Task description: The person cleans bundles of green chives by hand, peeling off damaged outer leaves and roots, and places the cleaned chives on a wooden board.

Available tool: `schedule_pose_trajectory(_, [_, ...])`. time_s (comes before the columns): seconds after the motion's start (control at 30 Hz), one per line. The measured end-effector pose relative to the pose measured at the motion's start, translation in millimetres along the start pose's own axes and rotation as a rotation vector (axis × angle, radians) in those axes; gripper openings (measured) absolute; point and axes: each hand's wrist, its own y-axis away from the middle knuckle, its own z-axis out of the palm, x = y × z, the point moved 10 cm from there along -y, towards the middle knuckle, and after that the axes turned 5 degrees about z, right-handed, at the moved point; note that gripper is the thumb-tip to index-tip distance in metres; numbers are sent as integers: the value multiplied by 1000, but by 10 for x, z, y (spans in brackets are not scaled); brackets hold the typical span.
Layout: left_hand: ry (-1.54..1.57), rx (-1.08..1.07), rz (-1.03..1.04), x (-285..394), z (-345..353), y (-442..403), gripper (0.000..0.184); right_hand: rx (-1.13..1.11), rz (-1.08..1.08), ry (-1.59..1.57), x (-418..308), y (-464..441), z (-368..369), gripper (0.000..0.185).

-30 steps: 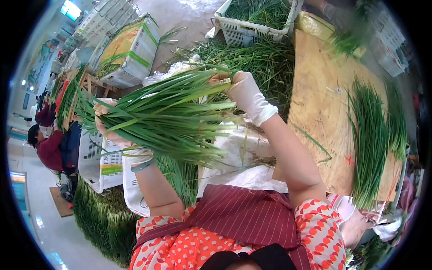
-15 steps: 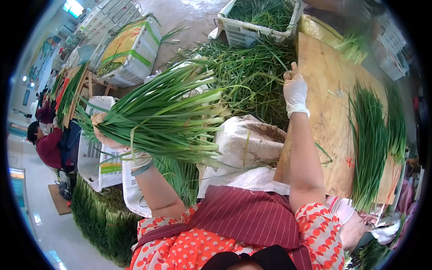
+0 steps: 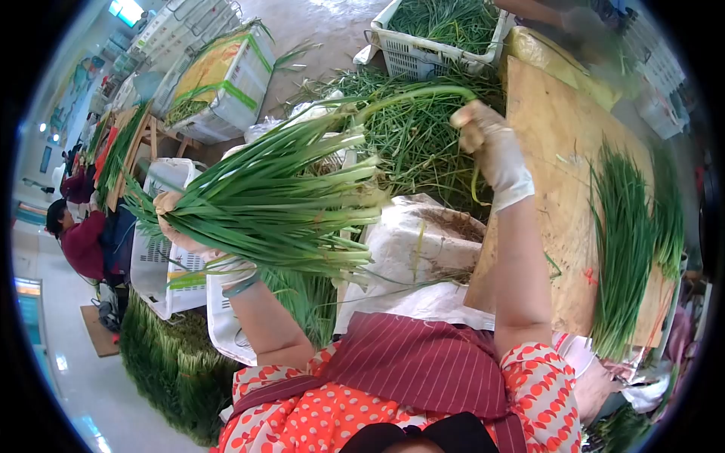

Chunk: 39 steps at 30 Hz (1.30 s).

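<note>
A large bunch of long green stalks (image 3: 272, 204) with pale cut ends pointing right is gripped near its leafy end by my left hand (image 3: 185, 230), which wears a light glove. My right hand (image 3: 495, 147), in a white glove, is up at the right of the bunch with its fingers bent together around a long thin stalk (image 3: 423, 92). That stalk arches from the bunch's top toward my fingers. Behind lies a heap of loose green leaves (image 3: 423, 143).
A wooden board (image 3: 551, 189) at the right bears a tied green bundle (image 3: 621, 249). A white crate (image 3: 434, 57) of greens stands at the back. More bundles (image 3: 177, 370) stand at lower left. A person (image 3: 83, 241) sits at the far left; another person's arm (image 3: 532, 11) shows at upper right.
My right hand left the bunch, moved right over the heap's edge, then came slightly back left and lower. A stalk now arches toward it. My left hand keeps its grip on the bunch.
</note>
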Motion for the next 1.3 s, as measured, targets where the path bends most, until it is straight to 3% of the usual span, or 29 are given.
schedule_pose_trajectory(0.03, [2,1,3,-5,6,18,18,103,-76,40,58,-114,-402,21])
schedule_pose_trajectory(0.1, [-396,77,113,-30,81,56,15,203,-75,148,9,-133,-588,33])
schedule_pose_trajectory(0.13, [-6,71,-33,-355,235,70,14,186,-140,251,-51,-116,-475,34])
schedule_pose_trajectory(0.23, [-183,195,-104,-319,-60,134,12,-163,-269,281,-291,99,580,43])
schedule_pose_trajectory(0.27, [-159,273,-106,-386,-93,157,13,-254,-380,581,-369,196,894,47])
schedule_pose_trajectory(0.3, [-160,273,-110,-453,-88,170,13,-216,-581,663,-451,278,1108,39])
schedule_pose_trajectory(0.37, [-158,186,-35,-477,-20,129,16,-386,-150,597,-45,114,1315,29])
schedule_pose_trajectory(0.5, [-219,168,6,-467,15,113,19,-265,-135,302,78,44,1251,22])
schedule_pose_trajectory(0.53, [-219,169,6,-488,48,104,19,-241,-18,64,179,39,1210,22])
schedule_pose_trajectory(0.6, [-183,23,-257,-789,229,133,21,-185,175,-263,376,27,1139,25])
schedule_pose_trajectory(0.63, [-180,24,-258,-792,199,158,21,-181,174,-263,384,8,1105,25])
schedule_pose_trajectory(0.7, [-659,258,121,-350,-41,192,23,-98,-9,-140,228,-55,895,23])
schedule_pose_trajectory(0.77, [-675,273,234,-222,-23,183,24,56,-37,-388,266,-171,456,26])
schedule_pose_trajectory(0.83, [-5,277,-25,-469,-51,172,25,17,-10,81,225,-173,343,42])
schedule_pose_trajectory(0.9, [-155,195,-83,-521,-4,166,26,-118,-5,273,277,-71,559,55])
schedule_pose_trajectory(0.93, [-224,112,-172,-593,35,147,26,-235,-59,223,250,-13,734,60])
schedule_pose_trajectory(1.0, [-292,28,-268,-763,80,164,26,-323,19,194,370,-23,911,57])
schedule_pose_trajectory(1.07, [-903,344,310,-239,-58,246,27,-469,139,19,472,33,1154,40])
schedule_pose_trajectory(1.1, [-903,341,308,-227,-36,236,27,-468,137,17,493,41,1179,40])
schedule_pose_trajectory(1.17, [-92,212,-134,-723,25,171,26,-373,103,-55,499,1,1118,16])
schedule_pose_trajectory(1.23, [-235,250,-54,-602,-16,167,26,-341,34,44,479,-20,1086,16])
schedule_pose_trajectory(1.3, [-378,288,21,-421,-93,179,25,-260,-48,493,484,-86,961,16])
